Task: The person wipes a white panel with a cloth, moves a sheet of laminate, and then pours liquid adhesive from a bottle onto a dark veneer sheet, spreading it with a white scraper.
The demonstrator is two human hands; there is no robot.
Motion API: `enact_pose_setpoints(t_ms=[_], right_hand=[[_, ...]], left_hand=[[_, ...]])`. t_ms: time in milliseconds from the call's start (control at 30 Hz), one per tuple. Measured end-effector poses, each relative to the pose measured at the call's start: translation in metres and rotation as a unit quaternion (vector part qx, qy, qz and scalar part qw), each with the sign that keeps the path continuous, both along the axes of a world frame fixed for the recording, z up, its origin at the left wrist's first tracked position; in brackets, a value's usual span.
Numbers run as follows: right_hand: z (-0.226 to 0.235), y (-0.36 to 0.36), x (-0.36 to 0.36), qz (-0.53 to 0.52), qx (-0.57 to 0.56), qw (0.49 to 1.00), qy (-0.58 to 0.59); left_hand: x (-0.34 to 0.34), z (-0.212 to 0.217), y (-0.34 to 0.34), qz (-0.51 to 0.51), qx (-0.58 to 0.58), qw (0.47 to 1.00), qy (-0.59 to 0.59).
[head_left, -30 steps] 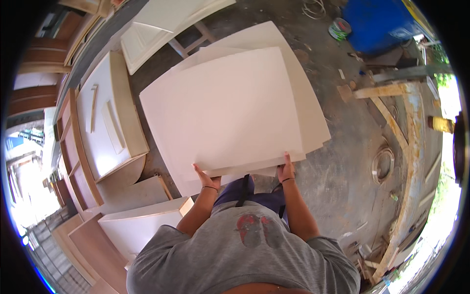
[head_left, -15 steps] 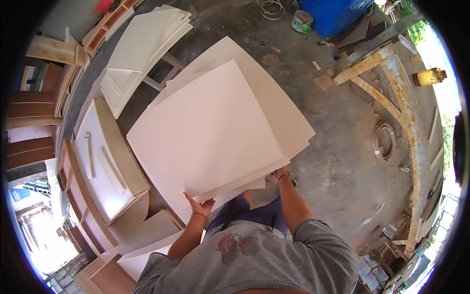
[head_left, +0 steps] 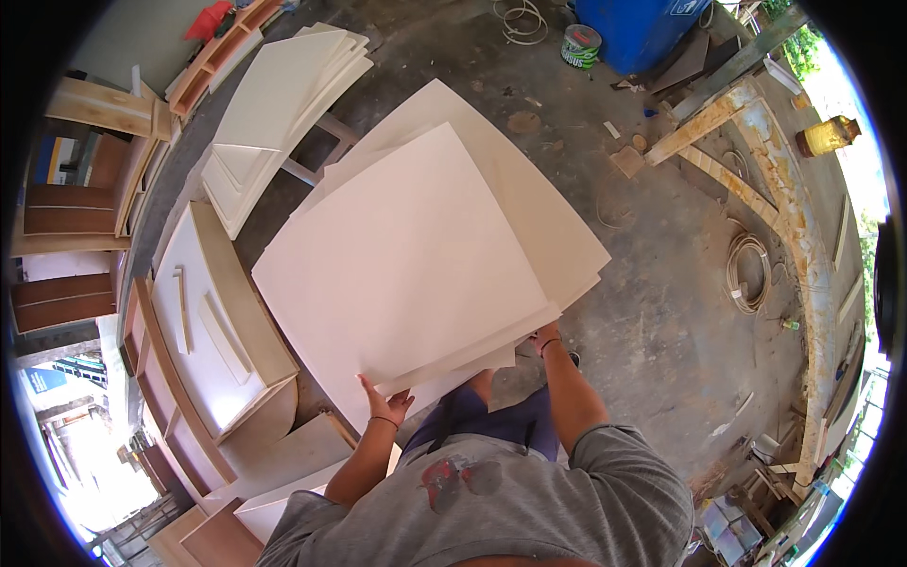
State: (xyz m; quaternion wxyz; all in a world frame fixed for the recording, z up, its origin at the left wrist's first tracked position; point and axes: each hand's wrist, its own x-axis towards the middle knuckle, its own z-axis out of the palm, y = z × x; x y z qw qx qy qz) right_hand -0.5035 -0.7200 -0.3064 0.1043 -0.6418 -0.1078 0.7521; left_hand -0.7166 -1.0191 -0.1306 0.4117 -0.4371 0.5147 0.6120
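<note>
A large square white board (head_left: pixel 406 255) lies at the top of an uneven stack before me. Beneath it, other white boards (head_left: pixel 557 227) stick out at different angles on the right and far sides. My left hand (head_left: pixel 387 404) grips the near left edge of the top board, its thumb up along the edge and its fingers partly hidden underneath. At the near right corner, my right hand (head_left: pixel 545 337) is closed on the top board's edge; most of its fingers are under it. What supports the stack is hidden.
Left of the stack stands a white-topped cabinet piece (head_left: pixel 213 321) with two strips on it. Beyond it rest more white panels (head_left: pixel 279 104). A paint can (head_left: pixel 580 45) and blue drum (head_left: pixel 633 33) stand far off. Coiled hose (head_left: pixel 748 274) and a rusty frame (head_left: pixel 784 189) lie right.
The view has shifted slightly, so the surroundings sit a little lower and to the right. Both hands keep their hold on the top board, which has barely moved.
</note>
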Motion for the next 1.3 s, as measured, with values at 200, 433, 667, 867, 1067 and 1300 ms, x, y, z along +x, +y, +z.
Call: enact_pose_setpoints(t_ms=[200, 433, 667, 867, 1067, 1300], right_hand=[[0.013, 0.002, -0.001, 0.028, -0.019, 0.998, -0.045], [0.069, -0.033, 0.099, -0.174, 0.035, 0.984, 0.007], [0.114, -0.139, 0.322, -0.279, 0.058, 0.945, -0.160], [0.111, -0.298, 0.413, -0.451, 0.010, 0.868, -0.206], [0.063, -0.353, 0.411, -0.537, -0.027, 0.808, -0.242], [0.065, -0.274, 0.441, -0.441, 0.037, 0.868, -0.225]], left_hand=[[-0.014, -0.007, -0.010, -0.055, 0.025, 0.997, 0.051], [0.026, 0.020, -0.019, -0.162, -0.092, 0.981, 0.060], [0.080, -0.021, 0.032, -0.528, -0.146, 0.814, 0.193], [0.113, -0.063, 0.110, -0.896, -0.041, 0.259, 0.357], [0.182, -0.068, 0.234, -0.903, 0.051, 0.194, 0.380], [0.352, 0.006, 0.396, -0.823, 0.071, 0.454, 0.335]])
